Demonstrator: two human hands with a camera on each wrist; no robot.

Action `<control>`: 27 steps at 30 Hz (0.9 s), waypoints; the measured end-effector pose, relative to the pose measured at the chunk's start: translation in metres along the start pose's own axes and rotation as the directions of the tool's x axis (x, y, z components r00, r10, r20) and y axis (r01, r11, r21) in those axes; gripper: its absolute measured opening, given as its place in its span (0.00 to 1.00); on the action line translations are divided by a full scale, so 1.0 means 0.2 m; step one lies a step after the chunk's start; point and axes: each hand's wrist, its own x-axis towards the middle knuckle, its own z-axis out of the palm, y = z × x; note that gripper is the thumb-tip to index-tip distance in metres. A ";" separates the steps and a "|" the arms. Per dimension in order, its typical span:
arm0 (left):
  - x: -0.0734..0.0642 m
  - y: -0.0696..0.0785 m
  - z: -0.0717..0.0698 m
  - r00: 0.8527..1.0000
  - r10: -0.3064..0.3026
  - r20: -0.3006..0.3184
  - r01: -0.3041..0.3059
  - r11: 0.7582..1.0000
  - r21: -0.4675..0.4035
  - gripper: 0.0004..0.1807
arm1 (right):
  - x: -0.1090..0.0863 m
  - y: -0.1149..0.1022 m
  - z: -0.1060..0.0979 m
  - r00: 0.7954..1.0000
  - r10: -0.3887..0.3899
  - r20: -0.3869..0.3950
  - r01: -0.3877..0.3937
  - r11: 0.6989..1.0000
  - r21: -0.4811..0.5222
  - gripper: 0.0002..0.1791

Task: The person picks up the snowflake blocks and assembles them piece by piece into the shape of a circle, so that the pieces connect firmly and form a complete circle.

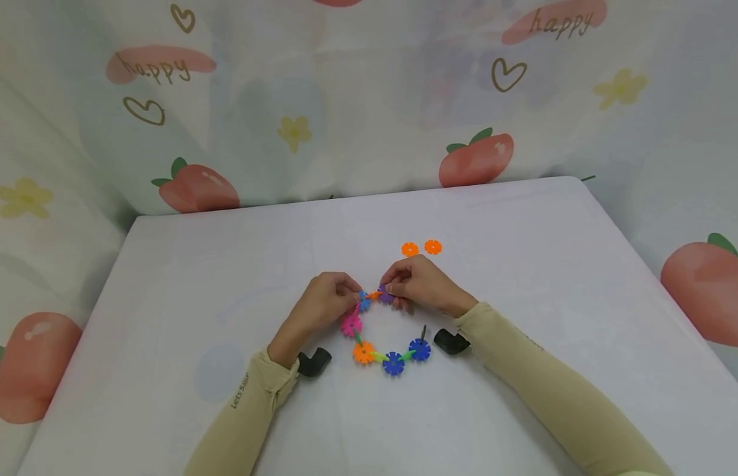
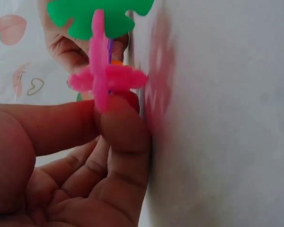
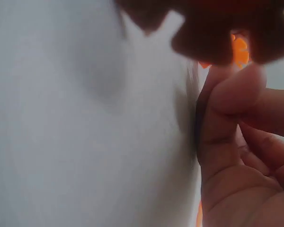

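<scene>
A curved chain of notched plastic interlocking discs lies on the table, open at its right side. My left hand pinches its upper left part, at the light-blue disc. With thumb and forefinger my right hand pinches the purple disc; an orange disc links the two. Below the left hand the chain runs through a pink disc, an orange one and two dark-blue discs, ending in a dark disc seen edge-on. In the left wrist view, pink discs and a green disc stand above the fingertips.
Two loose orange discs lie behind the right hand. Each wrist bears a black camera, close beside the chain. The white table meets a printed cloth backdrop at its back edge. A blurred dark disc looms in the right wrist view.
</scene>
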 end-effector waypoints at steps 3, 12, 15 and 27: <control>0.00 0.00 -0.01 0.997 -0.018 0.072 0.020 0.999 -0.035 0.06 | 0.00 0.01 0.00 1.000 0.003 0.003 -0.003 1.000 0.008 0.07; -0.01 0.01 -0.03 0.999 0.017 0.032 -0.019 0.999 0.043 0.08 | 0.00 -0.01 -0.01 0.998 -0.043 0.054 0.042 0.999 0.016 0.12; 0.01 0.00 -0.01 0.998 0.068 -0.013 -0.068 0.997 0.027 0.10 | -0.01 -0.02 -0.01 0.997 -0.038 0.065 0.037 0.999 0.025 0.10; 0.03 0.01 0.02 0.993 0.088 0.081 -0.091 0.995 0.034 0.09 | 0.01 -0.03 0.02 0.993 -0.061 0.104 0.055 0.997 0.059 0.08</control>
